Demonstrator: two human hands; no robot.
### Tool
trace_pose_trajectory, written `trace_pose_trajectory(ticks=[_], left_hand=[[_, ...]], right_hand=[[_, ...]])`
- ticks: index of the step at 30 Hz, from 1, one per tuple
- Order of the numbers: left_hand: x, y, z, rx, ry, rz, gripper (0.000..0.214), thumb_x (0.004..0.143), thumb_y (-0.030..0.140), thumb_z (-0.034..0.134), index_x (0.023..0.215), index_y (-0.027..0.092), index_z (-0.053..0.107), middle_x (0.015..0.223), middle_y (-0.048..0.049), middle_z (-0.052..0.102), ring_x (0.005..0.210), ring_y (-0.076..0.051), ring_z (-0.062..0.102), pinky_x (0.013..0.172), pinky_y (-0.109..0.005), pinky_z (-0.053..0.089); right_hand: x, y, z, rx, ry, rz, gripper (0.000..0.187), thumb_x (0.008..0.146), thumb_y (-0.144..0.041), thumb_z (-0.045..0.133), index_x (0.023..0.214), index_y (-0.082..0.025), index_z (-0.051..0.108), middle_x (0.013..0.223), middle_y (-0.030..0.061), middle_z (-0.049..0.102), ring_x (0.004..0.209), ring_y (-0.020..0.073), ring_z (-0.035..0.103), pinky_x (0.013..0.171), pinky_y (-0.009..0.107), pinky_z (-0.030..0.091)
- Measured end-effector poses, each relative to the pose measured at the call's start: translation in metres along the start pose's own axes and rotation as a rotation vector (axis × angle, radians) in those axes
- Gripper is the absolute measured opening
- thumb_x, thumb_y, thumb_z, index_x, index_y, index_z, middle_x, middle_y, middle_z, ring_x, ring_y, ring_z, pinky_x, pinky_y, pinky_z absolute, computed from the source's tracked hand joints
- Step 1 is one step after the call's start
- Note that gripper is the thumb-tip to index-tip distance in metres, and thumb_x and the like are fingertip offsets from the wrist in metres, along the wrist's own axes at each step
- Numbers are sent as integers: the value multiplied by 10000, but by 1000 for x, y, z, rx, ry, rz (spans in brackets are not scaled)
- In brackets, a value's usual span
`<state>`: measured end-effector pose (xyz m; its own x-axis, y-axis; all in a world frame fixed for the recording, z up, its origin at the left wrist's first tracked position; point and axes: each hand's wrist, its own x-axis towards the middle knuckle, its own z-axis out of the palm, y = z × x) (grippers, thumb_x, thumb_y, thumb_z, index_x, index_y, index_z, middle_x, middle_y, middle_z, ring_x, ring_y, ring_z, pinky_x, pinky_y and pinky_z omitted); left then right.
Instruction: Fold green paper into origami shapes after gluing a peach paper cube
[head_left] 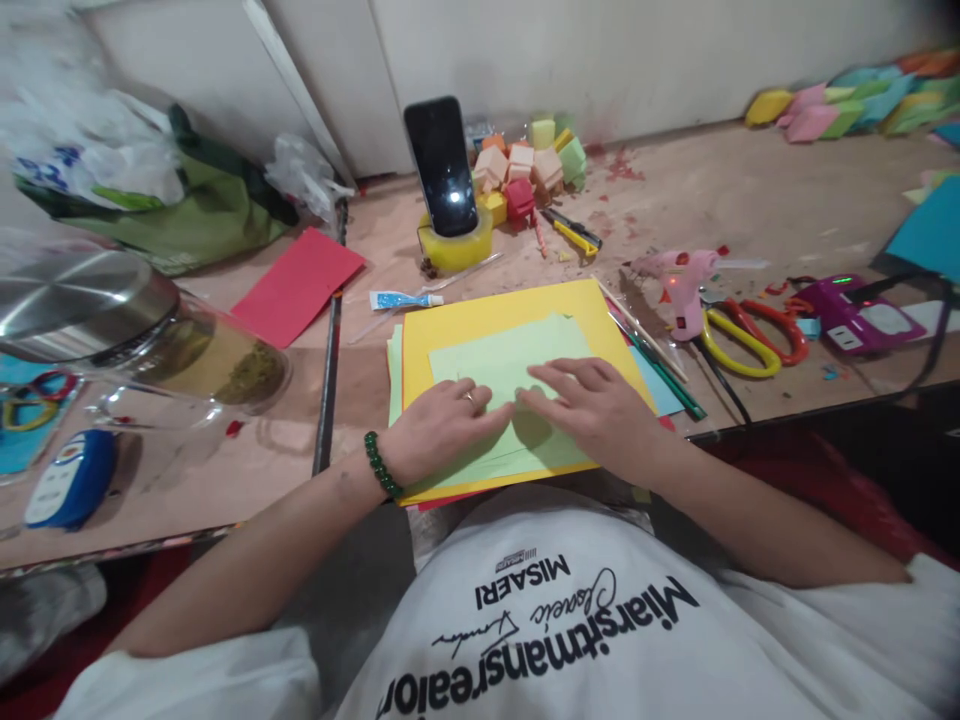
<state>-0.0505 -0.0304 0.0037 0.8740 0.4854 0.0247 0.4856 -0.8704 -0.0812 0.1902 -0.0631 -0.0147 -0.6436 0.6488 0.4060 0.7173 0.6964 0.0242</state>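
A pale green sheet of paper (487, 360) lies on a larger yellow sheet (510, 308), with more coloured paper showing beneath the stack. My left hand (435, 425) rests on the green paper's left part, fingers bent and thumb stretched out towards the middle. On its wrist is a dark green bead bracelet. From the other side my right hand (589, 405) touches the same paper, its fingers spread. The tips of both hands come close together near the paper's middle. Whether the paper is creased under them is hard to see.
Behind the stack, a phone (442, 165) stands in a yellow tape roll (457, 245). A glue tube (405, 300) lies nearby. At right are a pink glue gun (682, 285), scissors (742, 340) and a purple power strip (859, 315). A glass jar (225, 360) and stapler-like blue object (71, 480) sit left.
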Motion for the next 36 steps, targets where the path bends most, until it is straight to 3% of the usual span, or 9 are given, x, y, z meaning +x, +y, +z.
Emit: trace_pose_trajectory(ticks=[3, 7, 12, 20, 25, 30, 33, 36], left_hand=[[3, -4, 3, 85, 19, 168, 239, 978, 158, 411, 1150, 177, 576, 875, -63, 638, 752, -177, 541, 666, -300, 412], [4, -6, 4, 99, 65, 213, 236, 984, 166, 411, 1137, 167, 591, 856, -56, 638, 744, -181, 542, 647, -309, 416], [-6, -5, 5, 23, 74, 158, 260, 996, 161, 366, 1071, 147, 615, 884, -69, 657, 779, -187, 559, 684, -315, 464], [-40, -4, 2, -167, 186, 37, 279, 941, 70, 369, 1049, 112, 624, 916, -92, 674, 788, -181, 562, 729, -306, 511], [-27, 6, -7, -163, 97, -36, 242, 921, 136, 407, 943, 131, 648, 907, -109, 649, 819, -219, 545, 754, -372, 502], [-5, 20, -8, -140, 32, -37, 292, 894, 144, 398, 1056, 100, 636, 936, -123, 633, 838, -246, 538, 759, -405, 496], [-9, 22, -7, -117, -21, -63, 257, 842, 122, 448, 996, 106, 653, 868, -109, 614, 805, -246, 533, 729, -396, 495], [-22, 20, -5, -124, 1, -124, 250, 839, 107, 454, 979, 130, 660, 862, -101, 607, 804, -243, 529, 726, -390, 498]], right_hand=[[9, 2, -6, -17, -140, -194, 160, 918, -132, 548, 1049, -197, 614, 1070, 75, 683, 932, 230, 556, 757, 360, 402], [13, 6, -8, -73, -214, -279, 155, 931, -157, 529, 1063, -164, 610, 983, 65, 681, 805, 212, 534, 662, 336, 380], [3, 13, -7, 32, -258, -303, 200, 956, -149, 460, 1071, -149, 623, 973, 83, 670, 857, 213, 535, 711, 345, 428], [-32, 31, -11, 166, -230, -166, 263, 950, -104, 398, 1016, -160, 646, 1001, 107, 664, 887, 220, 542, 754, 365, 468], [-14, 19, -19, 84, -185, -180, 258, 943, -74, 404, 923, -144, 652, 951, 109, 668, 846, 215, 534, 713, 344, 456], [18, 1, -4, 62, -255, -291, 188, 934, -122, 495, 1058, -95, 634, 936, 92, 665, 828, 216, 520, 711, 339, 463], [20, 3, 1, 77, -320, -323, 131, 916, -122, 531, 974, -100, 647, 884, 81, 650, 795, 208, 510, 715, 335, 471], [8, 12, -3, 103, -317, -307, 145, 916, -106, 507, 936, -99, 650, 849, 88, 635, 779, 213, 506, 701, 338, 481]])
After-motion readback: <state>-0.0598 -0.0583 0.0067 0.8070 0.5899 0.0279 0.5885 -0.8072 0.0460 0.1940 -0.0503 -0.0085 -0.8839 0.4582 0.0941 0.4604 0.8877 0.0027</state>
